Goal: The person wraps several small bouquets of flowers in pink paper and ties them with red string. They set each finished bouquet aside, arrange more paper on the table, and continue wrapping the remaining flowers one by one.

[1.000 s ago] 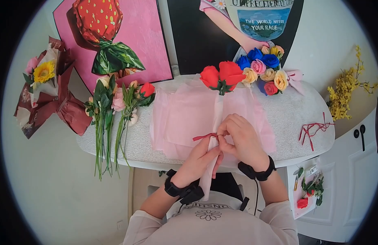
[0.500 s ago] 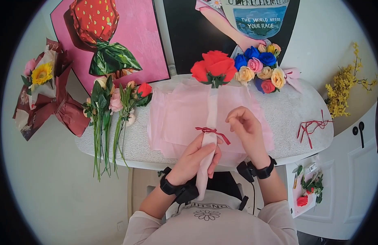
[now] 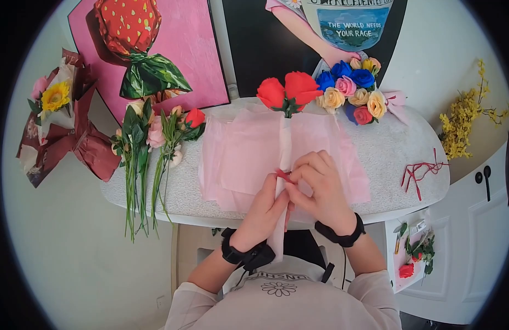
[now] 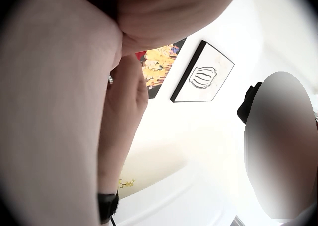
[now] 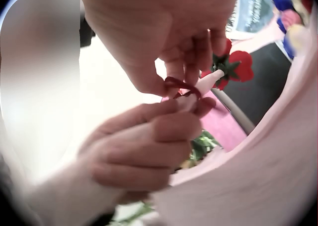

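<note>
Red artificial roses stand at the top of a stem bundle wrapped in pale pink paper. My left hand grips this wrapped bundle low down, with fingers curled round it and the thumb along its side. A dark red ribbon is tied round the wrap just above that hand. With thumb and forefinger, my right hand pinches the ribbon; in the right wrist view a loop of ribbon shows at its fingertips. The left wrist view has mostly skin close up, hiding the bundle.
Pink tissue sheets lie under the hands on the white table. Loose flower stems lie left, a multicoloured bouquet back right, and spare red ribbons at right. A maroon-wrapped bouquet is far left.
Half a second ago my right hand was lifted off the ribbon, leaving its tails in sight. It has come back left and pinches the ribbon. The roses have turned slightly; the left hand keeps its grip.
</note>
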{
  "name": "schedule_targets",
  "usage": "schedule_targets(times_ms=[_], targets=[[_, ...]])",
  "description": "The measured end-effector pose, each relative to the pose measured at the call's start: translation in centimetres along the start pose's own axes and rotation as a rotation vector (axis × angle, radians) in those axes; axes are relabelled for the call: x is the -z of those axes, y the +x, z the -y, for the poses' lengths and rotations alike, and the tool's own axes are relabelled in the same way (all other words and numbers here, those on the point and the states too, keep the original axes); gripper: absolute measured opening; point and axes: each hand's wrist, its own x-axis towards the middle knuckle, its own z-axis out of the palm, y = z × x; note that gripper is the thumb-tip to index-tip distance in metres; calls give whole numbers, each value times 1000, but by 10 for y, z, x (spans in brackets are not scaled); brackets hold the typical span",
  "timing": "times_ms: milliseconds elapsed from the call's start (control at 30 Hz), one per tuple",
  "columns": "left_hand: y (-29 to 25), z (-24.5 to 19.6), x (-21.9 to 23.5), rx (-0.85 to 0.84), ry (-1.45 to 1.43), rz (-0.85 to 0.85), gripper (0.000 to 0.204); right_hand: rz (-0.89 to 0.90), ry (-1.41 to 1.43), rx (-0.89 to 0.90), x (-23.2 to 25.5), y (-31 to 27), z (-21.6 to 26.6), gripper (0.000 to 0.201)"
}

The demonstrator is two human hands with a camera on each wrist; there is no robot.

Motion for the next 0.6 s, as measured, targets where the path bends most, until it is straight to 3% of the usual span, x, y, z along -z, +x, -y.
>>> schedule_targets(times_ms=[67,167,267,367,467,600], targets=[[1,-1,2,18,-76,-12,26,66,378,-45,-4,-4,-11,8],[3,-1,4,29,-246,-50,23,234,1037,-439,17,-16,-17,8],[2,-6,6,15,-446,-53,23,-18,816,-589,16,-13,-21,8],[2,-9,6,24,-597,47,28,-182,430,-392,6,-4,-9,7],[-2,-8,5,46,-678,115,33,-91,400,-337,6,-5,-2,13],[-3,-4,6,81,-713,167,36,-103,385,-336,1,-2,7,15]])
